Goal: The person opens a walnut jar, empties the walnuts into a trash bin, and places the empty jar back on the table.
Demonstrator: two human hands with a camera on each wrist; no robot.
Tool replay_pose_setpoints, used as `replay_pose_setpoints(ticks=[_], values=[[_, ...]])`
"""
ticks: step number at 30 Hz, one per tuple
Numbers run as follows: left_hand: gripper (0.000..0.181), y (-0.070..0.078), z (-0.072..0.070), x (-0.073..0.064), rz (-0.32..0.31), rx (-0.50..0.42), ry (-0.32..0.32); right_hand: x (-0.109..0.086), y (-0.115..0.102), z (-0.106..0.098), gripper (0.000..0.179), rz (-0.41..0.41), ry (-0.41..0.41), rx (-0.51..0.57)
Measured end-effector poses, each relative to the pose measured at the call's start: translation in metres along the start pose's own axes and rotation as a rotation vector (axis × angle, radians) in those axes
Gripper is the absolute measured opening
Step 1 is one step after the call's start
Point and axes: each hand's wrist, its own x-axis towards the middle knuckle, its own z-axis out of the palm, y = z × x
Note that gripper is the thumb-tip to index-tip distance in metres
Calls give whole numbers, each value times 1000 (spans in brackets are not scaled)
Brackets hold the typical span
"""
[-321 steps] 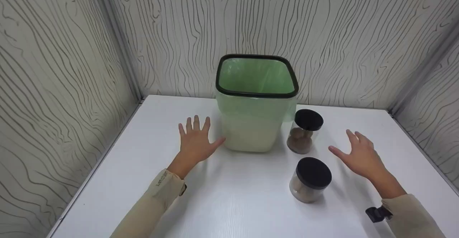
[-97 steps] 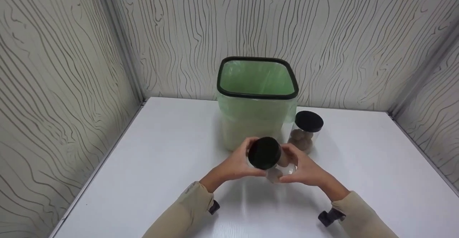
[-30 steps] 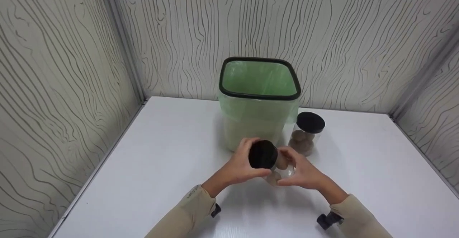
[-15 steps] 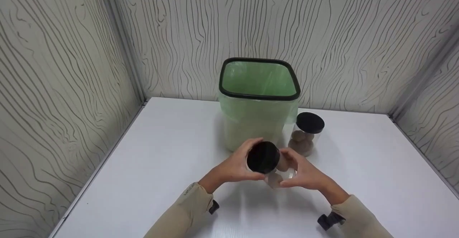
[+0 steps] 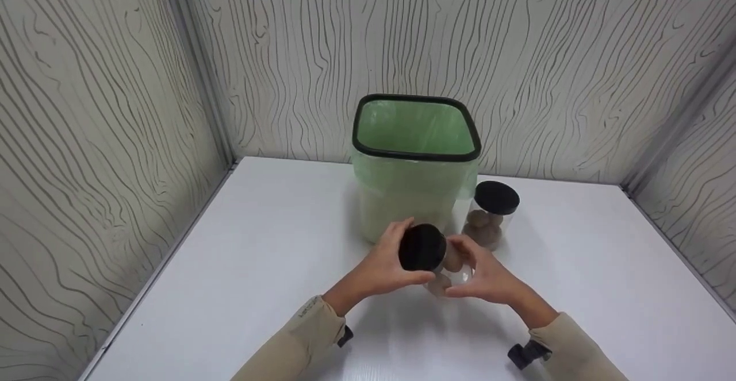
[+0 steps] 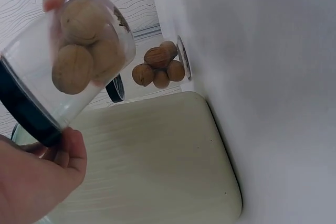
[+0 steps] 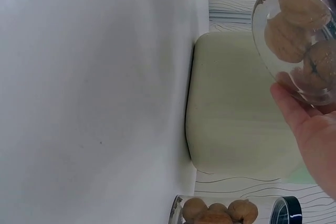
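Both hands hold a clear plastic jar [image 6: 113, 59] up off the table, in front of the bin. It leans with its black screw lid [image 5: 422, 247] toward the left. My left hand [image 5: 380, 266] grips that lid, thumb below and fingers over the far side. Around the jar's body, near its base, curls my right hand [image 5: 489, 272]. A few walnuts [image 6: 73, 69] show through the wall. The lid sits on the jar's mouth in the left wrist view.
A pale green bin [image 5: 411, 197] with a black rim [image 5: 417, 155] stands upright at the back of the white table [image 5: 259, 226]. To its right is a second lidded jar [image 5: 495, 214] of walnuts. Wood-patterned panels [image 5: 299, 53] enclose the back and sides.
Long before, both hands were spread apart and this jar stood on the table at right. Now both hold it up. In the last second the left hand has shifted slightly back and forth at the lid.
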Motion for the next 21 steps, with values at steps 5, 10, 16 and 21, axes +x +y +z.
replay_pose_setpoints(ticks=[5,10,16,21], values=[[106,0,-7,-1,48,-60,-64,-2,22,0,76,-10,-32,83],[102,-4,-14,0,160,-148,-126,-3,33,-2,78,-38,-72,181],[96,-4,-14,-2,163,-142,-131,-4,31,0,77,-38,-74,168],[93,-1,-10,-3,139,-129,-90,-2,11,0,74,-26,-50,133]])
